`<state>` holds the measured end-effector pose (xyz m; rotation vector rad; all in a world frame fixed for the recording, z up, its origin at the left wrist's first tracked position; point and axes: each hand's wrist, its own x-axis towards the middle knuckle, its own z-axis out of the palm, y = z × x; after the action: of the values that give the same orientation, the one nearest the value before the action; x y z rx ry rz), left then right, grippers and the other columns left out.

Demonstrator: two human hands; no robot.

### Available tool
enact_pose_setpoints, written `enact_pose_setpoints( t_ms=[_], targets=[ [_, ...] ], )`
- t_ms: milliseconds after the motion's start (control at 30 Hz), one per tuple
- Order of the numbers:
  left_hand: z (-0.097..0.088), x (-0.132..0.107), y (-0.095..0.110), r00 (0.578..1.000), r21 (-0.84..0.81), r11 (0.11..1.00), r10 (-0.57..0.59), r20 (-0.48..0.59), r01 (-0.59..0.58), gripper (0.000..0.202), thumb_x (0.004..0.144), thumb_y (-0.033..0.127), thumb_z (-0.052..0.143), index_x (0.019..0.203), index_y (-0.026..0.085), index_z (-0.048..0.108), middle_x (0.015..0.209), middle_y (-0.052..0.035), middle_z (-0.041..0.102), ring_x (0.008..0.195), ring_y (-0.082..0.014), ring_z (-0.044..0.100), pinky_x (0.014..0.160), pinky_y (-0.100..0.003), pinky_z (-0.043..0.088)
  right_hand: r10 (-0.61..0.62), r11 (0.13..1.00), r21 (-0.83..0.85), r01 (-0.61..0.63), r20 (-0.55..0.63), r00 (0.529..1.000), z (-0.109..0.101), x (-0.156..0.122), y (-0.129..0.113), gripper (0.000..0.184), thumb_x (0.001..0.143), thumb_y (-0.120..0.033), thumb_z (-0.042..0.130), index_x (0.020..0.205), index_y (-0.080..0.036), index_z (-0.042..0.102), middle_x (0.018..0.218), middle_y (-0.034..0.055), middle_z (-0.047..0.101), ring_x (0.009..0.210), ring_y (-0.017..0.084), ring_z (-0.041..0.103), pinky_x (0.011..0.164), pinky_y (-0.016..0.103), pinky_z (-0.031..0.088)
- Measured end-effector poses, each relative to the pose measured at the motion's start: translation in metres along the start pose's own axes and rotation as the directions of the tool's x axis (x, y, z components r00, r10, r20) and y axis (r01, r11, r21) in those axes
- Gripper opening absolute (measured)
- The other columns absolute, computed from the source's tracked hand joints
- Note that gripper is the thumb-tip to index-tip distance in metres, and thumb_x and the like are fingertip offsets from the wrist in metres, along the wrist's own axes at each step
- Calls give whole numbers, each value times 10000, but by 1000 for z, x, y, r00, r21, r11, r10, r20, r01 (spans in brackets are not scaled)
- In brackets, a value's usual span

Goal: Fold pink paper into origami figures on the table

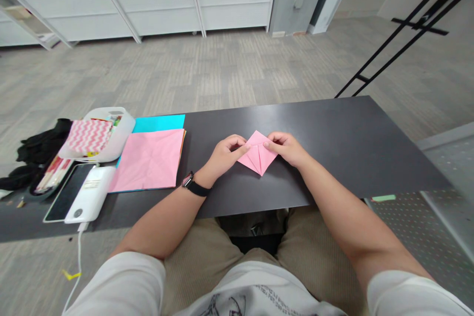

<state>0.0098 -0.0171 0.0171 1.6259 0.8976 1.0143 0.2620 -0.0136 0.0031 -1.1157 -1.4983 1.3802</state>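
Observation:
A folded pink origami paper (258, 157) lies diamond-shaped near the front edge of the dark table, with creases running down to its lower point. My left hand (226, 154) pinches its left corner, thumb on top and the other fingers curled at the edge. On the opposite corner my right hand (287, 148) grips it the same way, its thumb pressing near a horizontal crease. Both hands are closed on the paper; the fingertips underneath are hidden.
Left of my hands lies a stack of pink paper (150, 160) over a blue sheet (159, 123). Beyond it are a white basket (126, 126), a phone (70, 192), a white power bank (91, 195) with a cable, and black cloth (44, 143). The dark table (351, 148) extends right.

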Motion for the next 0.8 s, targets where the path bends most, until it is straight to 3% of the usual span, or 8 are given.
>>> enact_pose_setpoints(
  t_ms=[167, 300, 433, 600, 800],
  targets=[
    [-3, 1, -4, 998, 32, 999, 28, -63, -26, 331, 920, 473, 788, 773, 195, 685, 994, -58, 703, 929, -192, 645, 896, -338, 511, -32, 999, 22, 33, -30, 999, -1, 0, -2, 504, 796, -687, 859, 788, -212, 690, 743, -9, 648, 676, 146, 539, 644, 281, 439],
    [-8, 4, -9, 976, -54, 999, -4, -216, -8, 363, 914, 517, 784, 794, 197, 662, 931, -32, 678, 878, -175, 612, 837, -304, 509, -74, 990, 114, 82, -73, 995, -3, 3, -2, 518, 771, -703, 877, 952, -237, 742, 877, 4, 721, 784, 166, 630, 734, 291, 522],
    [-9, 5, -12, 945, -90, 995, -60, -320, 33, 406, 918, 582, 758, 822, 205, 641, 832, 0, 622, 786, -151, 548, 770, -275, 479, -35, 987, 159, 31, 27, 999, -1, 5, 1, 573, 721, -688, 920, 1038, -241, 755, 970, 34, 779, 846, 191, 698, 766, 310, 569],
    [-2, 2, -11, 959, -85, 996, -63, -278, 41, 418, 921, 603, 748, 850, 206, 638, 841, 1, 612, 792, -152, 543, 766, -272, 466, 8, 993, 114, -25, 145, 989, 4, 4, 8, 523, 719, -581, 954, 1061, -221, 789, 1024, 58, 818, 924, 224, 735, 869, 372, 596],
    [-3, 0, -16, 982, 33, 999, 2, -191, 4, 335, 950, 523, 735, 880, 208, 644, 884, -7, 627, 828, -158, 582, 793, -276, 495, -14, 997, 80, 17, -30, 999, -2, 4, 10, 434, 755, -561, 915, 969, -213, 768, 897, 20, 760, 775, 173, 649, 732, 305, 519]
  ],
)
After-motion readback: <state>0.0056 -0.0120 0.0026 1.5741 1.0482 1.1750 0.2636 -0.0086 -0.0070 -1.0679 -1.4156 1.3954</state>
